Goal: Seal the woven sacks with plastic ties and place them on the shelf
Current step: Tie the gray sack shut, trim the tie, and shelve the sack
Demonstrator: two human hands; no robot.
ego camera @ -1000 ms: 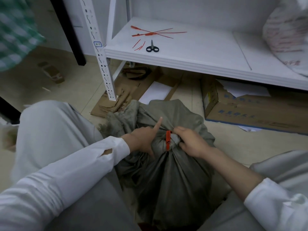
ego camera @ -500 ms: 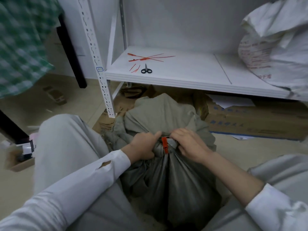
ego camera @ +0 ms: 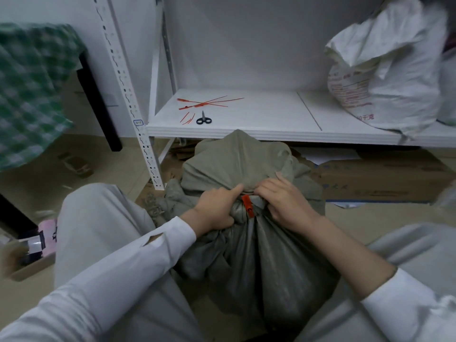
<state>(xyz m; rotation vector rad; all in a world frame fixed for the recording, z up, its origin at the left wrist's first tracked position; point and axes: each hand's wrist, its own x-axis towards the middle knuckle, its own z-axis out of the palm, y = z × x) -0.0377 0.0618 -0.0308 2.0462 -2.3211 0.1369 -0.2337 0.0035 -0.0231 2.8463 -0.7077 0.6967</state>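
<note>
- The grey sack (ego camera: pixel 259 255) stands on the floor between the person's knees, just in front of the shelf's front edge. Its woven cloth is dull and creased into long folds running down from a bunched neck. The slack top flops back toward the shelf.
- A red plastic tie (ego camera: pixel 247 206) cinches the neck. Its flat tab lies on the near side, between the two hands.
- The left hand (ego camera: pixel 214 208) has its fingers curled tight round the gathered neck, left of the tie, with the thumb stretched along the top of the bunch.
- The right hand (ego camera: pixel 283 206) has its fingers bent and pinches the cloth just right of the tie, knuckles up.
- The shelf (ego camera: pixel 259 124) is a smooth white board on a slotted white post (ego camera: pixel 128 95).
- Near the shelf's front left corner lie the loose ties (ego camera: pixel 204 104), thin and red, crossed in a fan. Beside them are short red slivers (ego camera: pixel 187 118) and small black-handled scissors (ego camera: pixel 203 118).
- At the shelf's right end sits a white sack (ego camera: pixel 385 77), crinkled, printed in red, its top crumpled.
- Under the shelf lies a brown cardboard box (ego camera: pixel 382 181).
- A green checked cloth (ego camera: pixel 29 95) hangs at the far left, blurred.
</note>
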